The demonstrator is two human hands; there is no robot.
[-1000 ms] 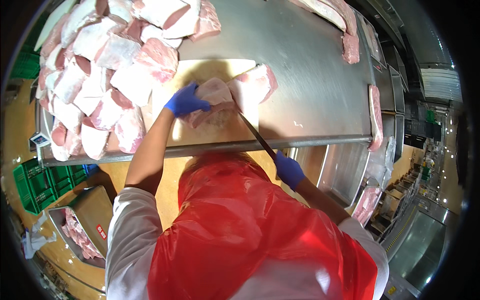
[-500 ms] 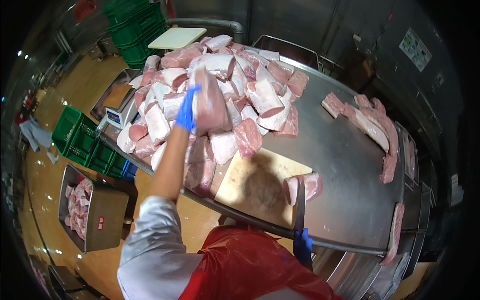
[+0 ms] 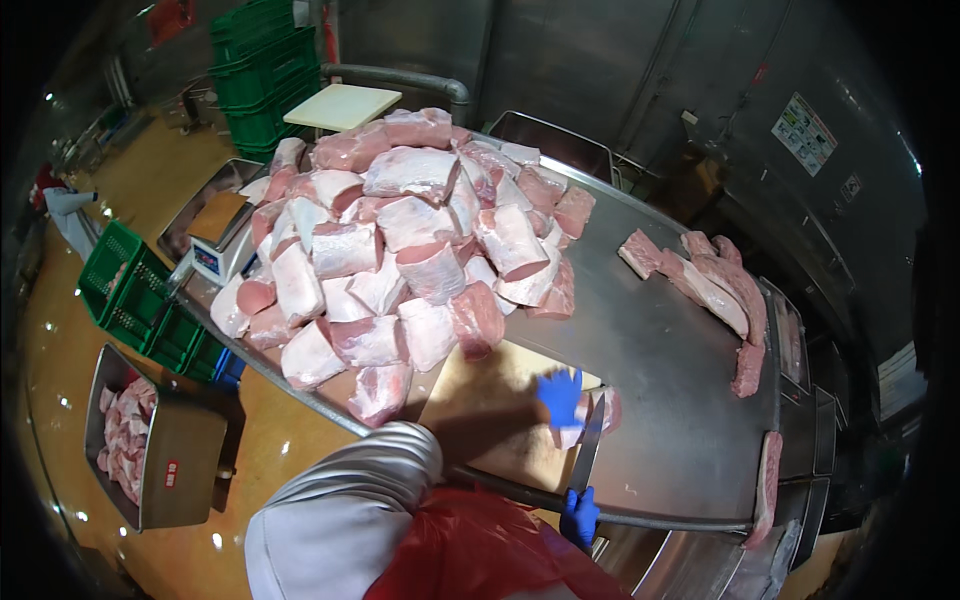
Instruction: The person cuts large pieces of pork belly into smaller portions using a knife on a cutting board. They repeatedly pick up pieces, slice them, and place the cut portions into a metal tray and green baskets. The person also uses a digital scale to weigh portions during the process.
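Observation:
My left hand (image 3: 560, 398), in a blue glove, is open at the right side of the cream cutting board (image 3: 515, 450), over a piece of pale pink meat (image 3: 609, 408) that it partly hides. My right hand (image 3: 579, 515), also gloved, grips a long knife (image 3: 588, 449) at the board's near edge, with the blade angled up across that piece. A large pile of raw meat cuts (image 3: 415, 225) covers the left of the steel table (image 3: 660, 460), just beyond the board.
Long meat strips (image 3: 715, 285) lie back right, another (image 3: 767, 480) on the right edge. A scale (image 3: 215, 262) stands at the left. Green crates (image 3: 245, 80), more crates (image 3: 115, 280) and a steel bin of meat (image 3: 190, 480) flank the table. A co-worker (image 3: 70, 215) is far left.
My left hand has let go of the piece it carried onto the pile and swung right and down to the board. The head view has shifted; my right hand still holds the knife.

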